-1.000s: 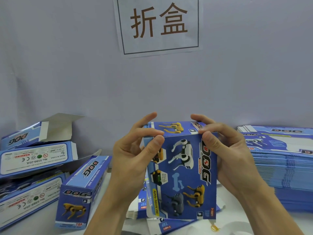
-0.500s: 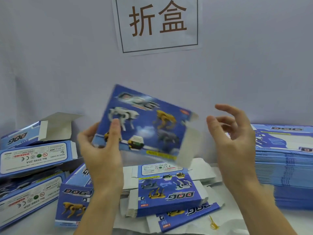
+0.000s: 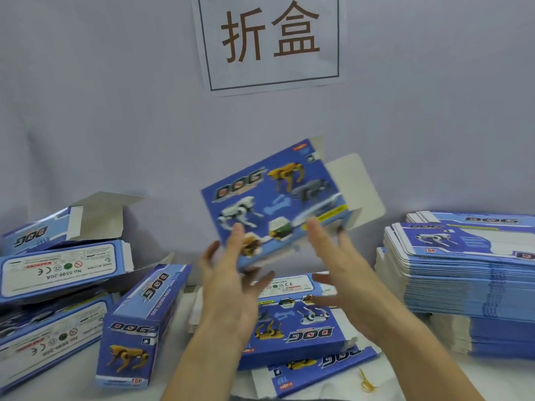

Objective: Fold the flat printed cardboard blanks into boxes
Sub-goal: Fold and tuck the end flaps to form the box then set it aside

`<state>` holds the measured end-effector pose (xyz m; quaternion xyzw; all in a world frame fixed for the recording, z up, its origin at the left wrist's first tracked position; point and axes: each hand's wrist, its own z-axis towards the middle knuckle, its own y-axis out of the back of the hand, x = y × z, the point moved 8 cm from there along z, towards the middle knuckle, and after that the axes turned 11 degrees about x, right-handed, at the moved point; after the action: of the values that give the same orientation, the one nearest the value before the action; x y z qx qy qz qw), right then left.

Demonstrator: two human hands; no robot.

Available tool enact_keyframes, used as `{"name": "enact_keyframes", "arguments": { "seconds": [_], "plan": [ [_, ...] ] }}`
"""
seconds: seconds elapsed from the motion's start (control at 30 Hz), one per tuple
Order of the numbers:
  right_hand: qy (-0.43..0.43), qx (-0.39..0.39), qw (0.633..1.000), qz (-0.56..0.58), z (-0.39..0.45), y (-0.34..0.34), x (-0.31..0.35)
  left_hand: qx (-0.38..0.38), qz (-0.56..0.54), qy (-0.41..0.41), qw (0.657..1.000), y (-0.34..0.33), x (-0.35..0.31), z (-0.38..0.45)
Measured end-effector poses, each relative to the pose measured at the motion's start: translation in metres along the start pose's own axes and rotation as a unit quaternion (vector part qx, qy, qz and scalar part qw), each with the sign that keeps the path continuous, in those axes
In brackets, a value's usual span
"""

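A blue printed box [image 3: 275, 198] with toy dogs on it hangs tilted in the air at the centre, its white end flap open at the upper right. My left hand [image 3: 228, 287] is under its lower left corner, with straight fingers touching the printed face. My right hand [image 3: 347, 282] is spread beside the lower right edge, fingertips at the box. Motion blur hides whether either hand has a firm hold. Below my hands lies a small pile of flat blanks [image 3: 304, 334].
A tall stack of flat blanks [image 3: 463, 285] stands at the right. Folded boxes pile up at the left, one upright [image 3: 136, 322] and others lying [image 3: 58, 270]. A yellow rubber band [image 3: 366, 383] lies at the front. A paper sign [image 3: 272, 39] hangs on the grey wall.
The box left both hands' grip, went to my left hand alone, and has now swung rightward and turned over. My right hand moved in under its right edge.
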<state>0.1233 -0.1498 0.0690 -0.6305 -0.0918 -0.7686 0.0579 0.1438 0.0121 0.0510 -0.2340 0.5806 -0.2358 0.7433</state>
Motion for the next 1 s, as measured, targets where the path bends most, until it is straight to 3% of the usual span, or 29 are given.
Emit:
{"name": "enact_keyframes", "arguments": {
  "seconds": [0.07,0.13,0.2,0.27,0.33,0.43,0.5,0.63,0.7,0.9,1.0],
  "plan": [
    [0.071,-0.058,0.989,0.112,-0.001,0.018,0.005,0.094,0.059,0.092,0.99,-0.02,0.023,-0.006],
    [0.143,-0.142,0.967,0.158,-0.006,0.043,0.008,0.182,0.178,0.156,0.954,-0.033,0.044,-0.015],
    [0.182,-0.208,0.953,0.122,-0.016,0.06,0.015,0.249,0.264,0.193,0.911,-0.04,0.06,-0.022],
    [0.196,-0.226,0.951,0.076,-0.019,0.07,0.016,0.27,0.306,0.196,0.892,-0.041,0.062,-0.024],
    [0.201,-0.212,0.956,0.035,-0.019,0.076,0.018,0.226,0.327,0.146,0.906,-0.036,0.046,-0.015],
    [0.198,-0.171,0.964,-0.045,-0.017,0.073,0.022,0.096,0.345,0.038,0.933,-0.013,0.008,0.0],
    [0.186,-0.13,0.97,-0.092,-0.015,0.065,0.023,0.073,0.333,-0.031,0.94,-0.006,-0.013,0.002],
    [0.118,0.042,0.982,-0.143,-0.01,0.031,0.009,0.177,0.191,-0.052,0.964,-0.015,-0.021,-0.004],
    [0.112,0.09,0.98,-0.138,-0.008,0.021,0.004,0.194,0.185,-0.082,0.96,-0.019,-0.027,-0.007],
    [0.198,0.018,0.98,0.002,0.0,0.027,0.006,0.269,0.222,-0.093,0.933,-0.039,-0.013,-0.013],
    [0.232,-0.008,0.973,-0.013,-0.003,0.027,0.007,0.233,0.233,-0.1,0.939,-0.032,-0.006,-0.008]
  ]
}}
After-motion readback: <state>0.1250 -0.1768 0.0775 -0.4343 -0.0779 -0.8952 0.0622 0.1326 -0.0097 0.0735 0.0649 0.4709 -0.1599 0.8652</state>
